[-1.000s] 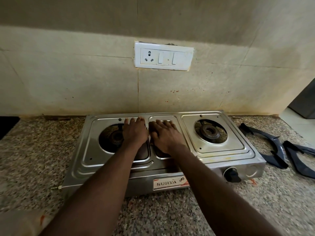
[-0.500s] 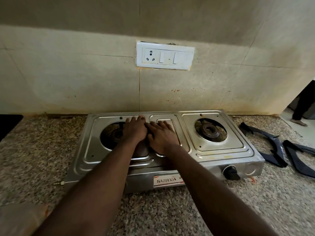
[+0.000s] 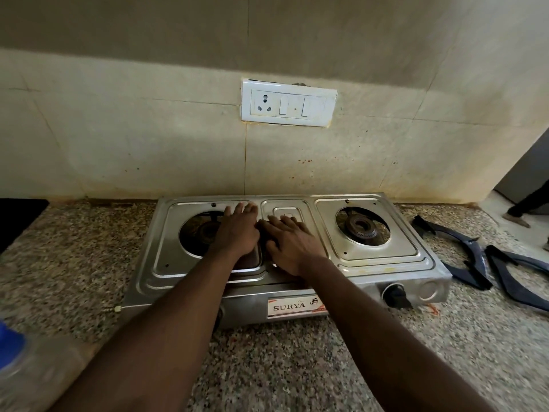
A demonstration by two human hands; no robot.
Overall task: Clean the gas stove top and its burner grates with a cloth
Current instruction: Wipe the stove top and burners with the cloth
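On the granite desk [image 3: 74, 257], left of centre: the steel gas stove top [image 3: 166, 239], grates off. Over its left burner well, the left hand [image 3: 237, 230], fingers straight and pressed flat, gripping nothing. Just beside it on the middle panel, the right hand [image 3: 289, 245], equally flat and released. No cloth in sight; whether under the palms, cannot tell. Further right, the bare right burner [image 3: 361, 227], then both dark burner grates [image 3: 475, 251] lying on the desk. Seems early: grates lifted away, wiping of top and grates left to do.
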